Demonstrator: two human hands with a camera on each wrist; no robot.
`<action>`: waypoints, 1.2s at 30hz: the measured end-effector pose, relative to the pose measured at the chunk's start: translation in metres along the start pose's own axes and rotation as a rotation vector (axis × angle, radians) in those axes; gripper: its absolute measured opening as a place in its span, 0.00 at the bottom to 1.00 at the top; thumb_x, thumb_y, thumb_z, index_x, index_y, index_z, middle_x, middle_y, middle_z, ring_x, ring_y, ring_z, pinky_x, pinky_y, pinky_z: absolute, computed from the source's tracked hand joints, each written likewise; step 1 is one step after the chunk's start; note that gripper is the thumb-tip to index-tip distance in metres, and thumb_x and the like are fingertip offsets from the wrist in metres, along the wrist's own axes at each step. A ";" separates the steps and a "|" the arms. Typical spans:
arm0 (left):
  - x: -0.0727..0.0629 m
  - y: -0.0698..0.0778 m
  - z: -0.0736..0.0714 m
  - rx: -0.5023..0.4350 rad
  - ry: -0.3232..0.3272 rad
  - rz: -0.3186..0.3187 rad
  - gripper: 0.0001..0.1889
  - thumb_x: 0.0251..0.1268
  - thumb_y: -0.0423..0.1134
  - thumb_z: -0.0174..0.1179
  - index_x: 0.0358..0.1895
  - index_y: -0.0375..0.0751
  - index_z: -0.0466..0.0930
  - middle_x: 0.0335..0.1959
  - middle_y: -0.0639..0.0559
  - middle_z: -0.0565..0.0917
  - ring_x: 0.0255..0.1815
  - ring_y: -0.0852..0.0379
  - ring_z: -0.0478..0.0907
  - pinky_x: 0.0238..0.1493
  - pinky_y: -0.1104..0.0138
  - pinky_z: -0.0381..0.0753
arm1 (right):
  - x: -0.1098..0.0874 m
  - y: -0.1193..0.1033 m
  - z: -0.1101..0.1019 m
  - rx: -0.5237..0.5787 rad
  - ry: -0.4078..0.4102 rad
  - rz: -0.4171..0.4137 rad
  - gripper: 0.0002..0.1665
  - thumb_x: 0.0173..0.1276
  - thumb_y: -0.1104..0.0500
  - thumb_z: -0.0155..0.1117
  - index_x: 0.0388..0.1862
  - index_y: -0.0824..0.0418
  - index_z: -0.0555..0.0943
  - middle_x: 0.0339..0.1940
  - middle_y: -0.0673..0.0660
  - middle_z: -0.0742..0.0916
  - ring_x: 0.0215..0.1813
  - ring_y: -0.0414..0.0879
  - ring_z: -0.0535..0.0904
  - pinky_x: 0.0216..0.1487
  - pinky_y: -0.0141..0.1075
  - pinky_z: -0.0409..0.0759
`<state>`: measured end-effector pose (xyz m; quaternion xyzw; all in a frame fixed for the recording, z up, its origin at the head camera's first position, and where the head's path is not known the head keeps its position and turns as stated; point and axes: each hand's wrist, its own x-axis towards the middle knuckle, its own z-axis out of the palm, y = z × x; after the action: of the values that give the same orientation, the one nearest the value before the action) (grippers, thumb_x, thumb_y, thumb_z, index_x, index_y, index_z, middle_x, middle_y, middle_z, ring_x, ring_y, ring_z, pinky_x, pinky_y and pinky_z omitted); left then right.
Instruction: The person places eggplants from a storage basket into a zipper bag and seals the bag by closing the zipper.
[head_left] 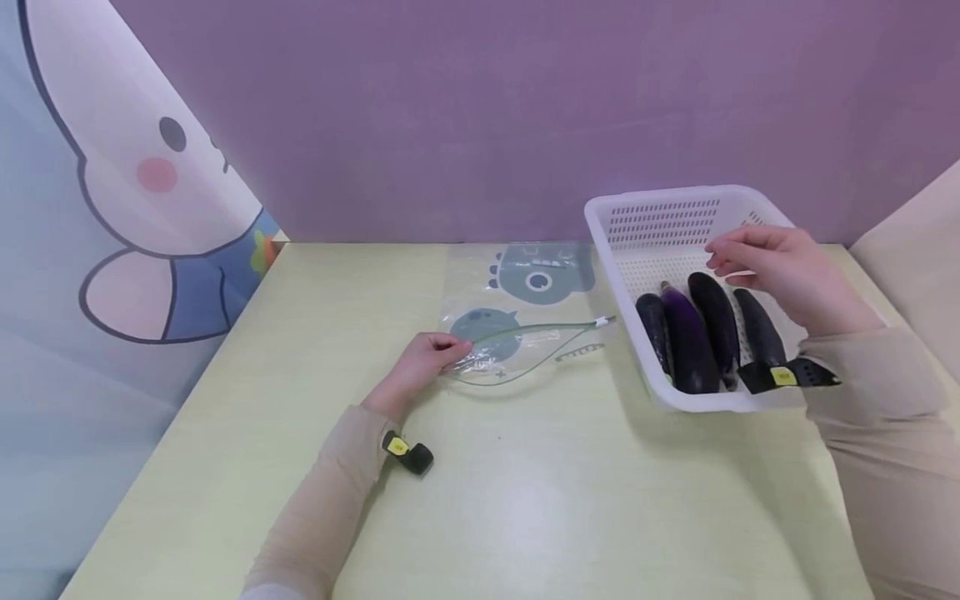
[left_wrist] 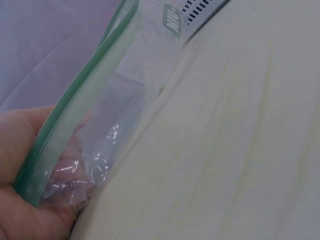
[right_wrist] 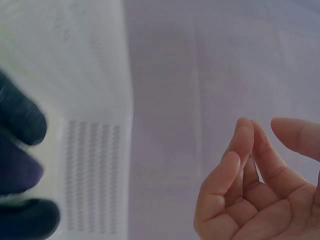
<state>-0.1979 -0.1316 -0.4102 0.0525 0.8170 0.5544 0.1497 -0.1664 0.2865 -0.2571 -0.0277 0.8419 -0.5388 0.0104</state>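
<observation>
A clear zip bag (head_left: 525, 279) with a green zip edge and blue-grey cartoon prints lies on the table, its mouth parted toward the near side. My left hand (head_left: 423, 362) pinches the left end of that mouth; in the left wrist view the green zip strip (left_wrist: 75, 95) runs between thumb and fingers. Over the white basket (head_left: 645, 350) hovers my right hand (head_left: 783, 271), fingers loosely bent, thumb apart from them, nothing held. Below it several dark purple eggplants (head_left: 688, 346) lie side by side in the basket.
The pale wooden table (head_left: 540, 492) meets a purple backdrop (head_left: 450, 117) along its far edge. A curtain with a cartoon print (head_left: 150, 208) hangs at the left. The basket's raised wall stands just right of the bag.
</observation>
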 end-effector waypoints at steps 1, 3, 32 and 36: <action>0.000 0.000 0.000 -0.002 -0.001 -0.001 0.13 0.65 0.42 0.59 0.39 0.33 0.82 0.20 0.59 0.73 0.29 0.60 0.69 0.35 0.69 0.70 | 0.002 0.004 -0.003 -0.003 -0.015 0.017 0.13 0.72 0.54 0.54 0.31 0.35 0.81 0.29 0.35 0.83 0.35 0.31 0.78 0.38 0.21 0.77; -0.001 -0.001 0.000 -0.007 -0.006 -0.006 0.13 0.65 0.43 0.59 0.38 0.33 0.82 0.19 0.59 0.73 0.29 0.60 0.68 0.34 0.69 0.70 | 0.006 0.011 -0.010 -0.007 -0.046 0.053 0.14 0.72 0.53 0.53 0.31 0.33 0.80 0.30 0.34 0.83 0.36 0.29 0.78 0.38 0.21 0.77; -0.010 0.000 0.000 0.012 0.033 -0.003 0.14 0.65 0.41 0.59 0.43 0.33 0.82 0.31 0.58 0.81 0.38 0.60 0.73 0.45 0.69 0.70 | 0.033 0.062 -0.036 -0.295 -0.089 0.187 0.19 0.73 0.54 0.49 0.47 0.68 0.76 0.24 0.40 0.82 0.29 0.27 0.75 0.33 0.23 0.77; -0.010 -0.001 0.000 0.016 0.028 -0.002 0.14 0.65 0.41 0.59 0.44 0.33 0.82 0.31 0.59 0.81 0.38 0.60 0.73 0.45 0.69 0.70 | 0.034 0.063 -0.032 -0.581 -0.062 0.149 0.28 0.70 0.52 0.51 0.52 0.80 0.71 0.31 0.65 0.84 0.28 0.40 0.79 0.30 0.31 0.75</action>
<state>-0.1885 -0.1344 -0.4088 0.0451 0.8235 0.5482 0.1386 -0.2044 0.3396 -0.3004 0.0160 0.9598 -0.2721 0.0673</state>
